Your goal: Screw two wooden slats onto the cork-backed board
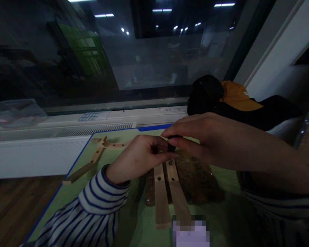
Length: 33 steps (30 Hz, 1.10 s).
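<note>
The right hand [206,137] pinches a short black handle [171,147] over two drilled wooden strips [162,202] on a brown block [199,178] on the bench [136,223] — the handle's lower end unclear. The left hand [141,156] hides the strips' far ends — whether it grips anything, I cannot tell.

Looks out from the head, above and behind the left hand [144,153] and right hand [203,135]. Faces forward and down, across the worktop [134,228] to the window [154,65]. Sits close to the hands, with both meeting near the middle. Spans wide, giving the window most of the top, catching floor [11,209] at lower left and wall [289,56] at upper right.
</note>
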### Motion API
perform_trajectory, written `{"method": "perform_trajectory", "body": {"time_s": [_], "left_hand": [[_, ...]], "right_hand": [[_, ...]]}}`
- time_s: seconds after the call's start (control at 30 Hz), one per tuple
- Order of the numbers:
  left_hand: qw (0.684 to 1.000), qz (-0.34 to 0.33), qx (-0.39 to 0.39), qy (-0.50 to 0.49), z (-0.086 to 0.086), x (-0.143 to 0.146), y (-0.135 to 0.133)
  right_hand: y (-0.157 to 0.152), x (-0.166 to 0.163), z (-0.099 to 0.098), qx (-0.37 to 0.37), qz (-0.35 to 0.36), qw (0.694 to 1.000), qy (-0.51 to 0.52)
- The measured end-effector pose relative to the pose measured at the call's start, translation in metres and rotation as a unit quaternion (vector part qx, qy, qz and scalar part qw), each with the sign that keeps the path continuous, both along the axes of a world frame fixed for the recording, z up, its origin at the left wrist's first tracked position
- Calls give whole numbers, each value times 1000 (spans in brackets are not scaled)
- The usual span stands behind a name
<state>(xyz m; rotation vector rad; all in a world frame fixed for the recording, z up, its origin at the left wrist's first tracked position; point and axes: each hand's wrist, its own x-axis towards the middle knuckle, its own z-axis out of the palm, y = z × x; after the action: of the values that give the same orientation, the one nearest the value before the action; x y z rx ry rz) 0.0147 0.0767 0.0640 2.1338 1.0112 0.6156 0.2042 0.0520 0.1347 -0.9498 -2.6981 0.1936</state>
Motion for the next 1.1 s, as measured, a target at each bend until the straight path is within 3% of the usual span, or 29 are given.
{"method": "perform_trajectory", "body": {"time_s": [0.7, 1.1], "left_hand": [[1000, -13, -7, 20, 2, 0, -1], [1000, 13, 20, 11, -1, 1, -1]], "right_hand": [[1, -1, -2, 31, -39, 999, -22], [-1, 0, 0, 24, -13, 1000, 0]]}}
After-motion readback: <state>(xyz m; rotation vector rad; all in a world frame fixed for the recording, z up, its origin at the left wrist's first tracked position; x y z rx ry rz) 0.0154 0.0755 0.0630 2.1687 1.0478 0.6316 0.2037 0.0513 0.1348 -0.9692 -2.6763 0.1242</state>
